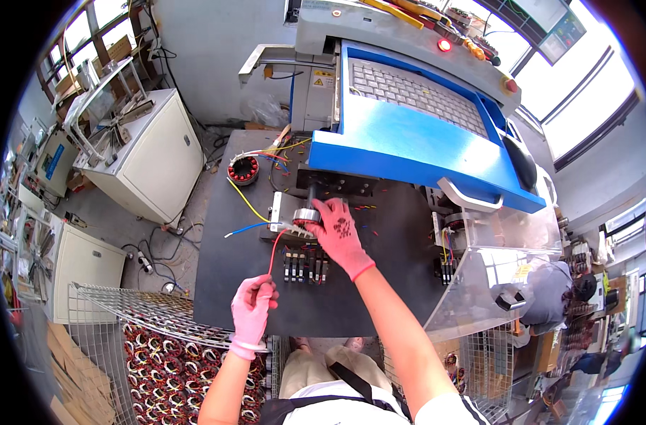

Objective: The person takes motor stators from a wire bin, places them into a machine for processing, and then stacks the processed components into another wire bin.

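Note:
My right hand [339, 235], in a pink glove, has its fingers closed round the edge of a round motor stator [306, 216] seated on a metal fixture [279, 210]. Below and to the left, my gloved left hand [251, 312] pinches the end of a red wire [274, 249] that runs up to the stator. A yellow wire [249, 199] and a blue wire [253, 228] stick out leftward from the same spot. Just under the fixture is a row of black terminal clips [305, 266]. Another wound stator [243, 170] with coloured leads lies at the far left of the black tabletop [227, 283].
A blue keyboard tray [408, 142] overhangs the back of the tabletop. A clear guard panel [489, 283] and a second fixture [447, 237] stand at right. A wire basket [135, 301] full of stators sits at lower left, near white cabinets [156, 159]. A person [549, 294] is beyond the panel.

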Demonstrator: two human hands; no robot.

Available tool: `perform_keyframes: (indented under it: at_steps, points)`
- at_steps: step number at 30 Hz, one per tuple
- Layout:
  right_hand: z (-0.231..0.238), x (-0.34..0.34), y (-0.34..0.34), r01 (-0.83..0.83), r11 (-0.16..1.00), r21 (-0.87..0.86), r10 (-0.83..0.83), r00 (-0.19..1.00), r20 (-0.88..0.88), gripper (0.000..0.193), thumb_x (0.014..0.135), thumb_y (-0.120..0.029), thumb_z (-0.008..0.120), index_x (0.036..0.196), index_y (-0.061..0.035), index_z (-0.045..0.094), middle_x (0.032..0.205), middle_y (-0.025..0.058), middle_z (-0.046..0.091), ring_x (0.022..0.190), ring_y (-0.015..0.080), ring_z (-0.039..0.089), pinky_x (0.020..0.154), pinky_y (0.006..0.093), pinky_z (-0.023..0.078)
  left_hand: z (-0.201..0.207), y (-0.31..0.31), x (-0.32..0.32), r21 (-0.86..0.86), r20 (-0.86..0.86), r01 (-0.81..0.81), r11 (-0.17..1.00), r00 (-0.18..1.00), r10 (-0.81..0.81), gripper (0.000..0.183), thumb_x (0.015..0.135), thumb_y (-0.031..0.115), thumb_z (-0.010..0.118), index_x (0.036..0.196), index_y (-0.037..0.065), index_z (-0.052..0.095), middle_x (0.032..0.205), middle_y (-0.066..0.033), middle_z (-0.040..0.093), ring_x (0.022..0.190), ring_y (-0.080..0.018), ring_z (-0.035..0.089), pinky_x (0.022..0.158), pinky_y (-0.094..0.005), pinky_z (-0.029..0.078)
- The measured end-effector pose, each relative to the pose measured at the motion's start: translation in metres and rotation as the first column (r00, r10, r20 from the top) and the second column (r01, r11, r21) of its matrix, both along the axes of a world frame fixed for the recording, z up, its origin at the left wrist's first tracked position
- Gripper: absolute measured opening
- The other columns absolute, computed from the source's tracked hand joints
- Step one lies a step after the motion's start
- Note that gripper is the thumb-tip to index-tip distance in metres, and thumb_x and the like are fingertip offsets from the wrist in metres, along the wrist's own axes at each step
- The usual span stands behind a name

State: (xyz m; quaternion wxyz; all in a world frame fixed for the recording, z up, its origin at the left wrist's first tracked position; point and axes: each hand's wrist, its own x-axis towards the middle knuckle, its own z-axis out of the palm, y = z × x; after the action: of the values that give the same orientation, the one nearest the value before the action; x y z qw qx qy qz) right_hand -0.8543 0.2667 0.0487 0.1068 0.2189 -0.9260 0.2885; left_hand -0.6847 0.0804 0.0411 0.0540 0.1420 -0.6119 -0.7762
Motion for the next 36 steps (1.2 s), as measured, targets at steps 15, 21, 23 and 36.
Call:
perform_keyframes:
  at_steps: [15, 21, 23, 36]
  points:
    - [0.018, 0.032, -0.015, 0.132, 0.971, -0.2, -0.039, 0.912, 0.408, 0.029, 0.088, -0.032, 0.065, 0.1, -0.006, 0.07, 0.087, 0.0076, 0.064, 0.076, 0.0195, 0.061, 0.072, 0.032, 0.048, -0.023, 0.005, -0.042, -0.232, -0.146, 0.025, 0.972, 0.987, -0.06, 0.018, 0.089, 0.001, 0.061, 0.106, -0.001, 0.062, 0.086, -0.0061, 0.064, 0.071, -0.0114, 0.062, 0.059, -0.0223, 0.051]
    - [0.006, 0.025, -0.026, 0.232, 0.729, -0.644, 0.487, 0.485, 0.726, 0.026, 0.088, -0.024, 0.065, 0.089, 0.0008, 0.07, 0.079, -0.0008, 0.066, 0.071, 0.0053, 0.054, 0.063, 0.0227, 0.043, 0.006, 0.016, -0.034, -0.725, -0.208, 0.101, 0.682, 0.911, -0.357, 0.025, 0.08, 0.006, 0.071, 0.104, 0.002, 0.065, 0.1, -0.0121, 0.063, 0.073, -0.0201, 0.065, 0.063, -0.028, 0.053]
    - [0.006, 0.019, -0.016, 0.138, 0.867, -0.479, 0.311, 0.602, 0.736, 0.024, 0.086, -0.022, 0.066, 0.09, 0.0014, 0.07, 0.076, 0.0023, 0.066, 0.068, 0.0075, 0.057, 0.064, 0.0254, 0.045, -0.002, 0.016, -0.022, -0.822, -0.186, 0.101, 0.561, 0.883, -0.431, 0.028, 0.079, 0.012, 0.072, 0.105, 0.005, 0.065, 0.099, -0.0139, 0.062, 0.076, -0.0257, 0.066, 0.065, -0.0328, 0.054]
    - [-0.021, 0.021, -0.008, -0.089, 0.993, -0.079, 0.114, 0.899, 0.424, 0.02, 0.083, -0.023, 0.063, 0.093, -0.0058, 0.062, 0.084, 0.0137, 0.066, 0.082, 0.0327, 0.064, 0.071, 0.0415, 0.048, -0.069, 0.036, -0.008, -0.976, 0.216, 0.183, -0.117, 0.883, -0.416, 0.052, 0.086, 0.028, 0.06, 0.134, 0.014, 0.047, 0.097, -0.0062, 0.051, 0.088, -0.0217, 0.057, 0.071, -0.0389, 0.048]
